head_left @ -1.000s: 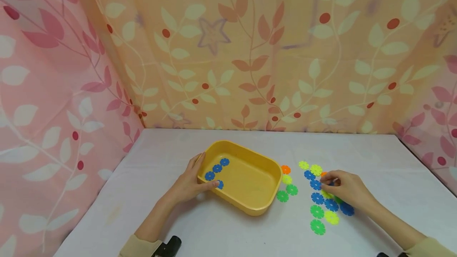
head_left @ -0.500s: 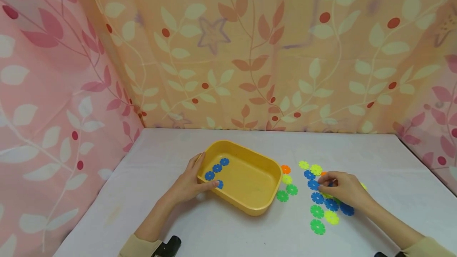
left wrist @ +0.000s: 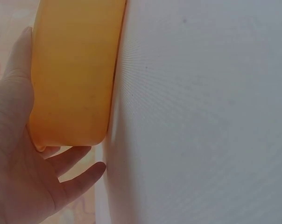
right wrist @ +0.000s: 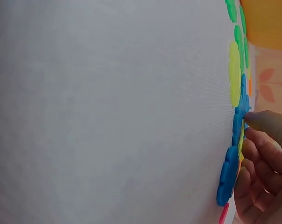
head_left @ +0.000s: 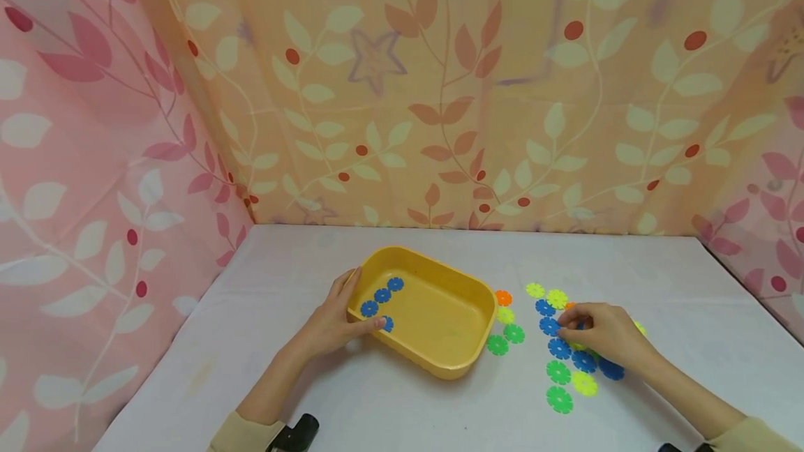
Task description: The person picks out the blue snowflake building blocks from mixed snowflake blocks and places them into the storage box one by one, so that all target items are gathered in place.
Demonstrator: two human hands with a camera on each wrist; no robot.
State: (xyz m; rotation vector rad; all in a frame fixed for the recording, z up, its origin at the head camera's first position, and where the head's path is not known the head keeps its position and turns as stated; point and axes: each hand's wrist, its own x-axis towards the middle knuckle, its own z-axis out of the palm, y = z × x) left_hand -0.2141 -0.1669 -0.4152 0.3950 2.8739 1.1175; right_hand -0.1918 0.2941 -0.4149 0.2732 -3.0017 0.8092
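My left hand (head_left: pixel 333 323) grips the left end of a yellow plastic basin (head_left: pixel 440 330), thumb over the near rim and fingers along the outer wall. Inside lie several blue notched flower discs (head_left: pixel 382 295), one partly behind the thumb. In the left wrist view, fingers (left wrist: pixel 68 161) curve round the end of the basin's wall. Right of the basin, my right hand (head_left: pixel 609 333) pinches the edge of a blue flower disc (head_left: pixel 548 327) with thumb and forefinger, low over a cluster of discs. The right wrist view shows the thumb (right wrist: pixel 260 119) at the blue pieces; the palm hides other discs.
Green discs (head_left: pixel 497 345), a yellow disc (head_left: pixel 505 315) and an orange disc (head_left: pixel 503 298) lie by the basin's right side. More green discs (head_left: pixel 559 400) and a yellow disc (head_left: pixel 585 383) lie nearer the front. Patterned curtains (head_left: pixel 440 89) enclose the white-covered table (head_left: pixel 389 417).
The right hand has shifted slightly left, and the blue disc at its fingertips has slid left with it. A yellow disc shows beyond the knuckles. The left hand and basin stay put.
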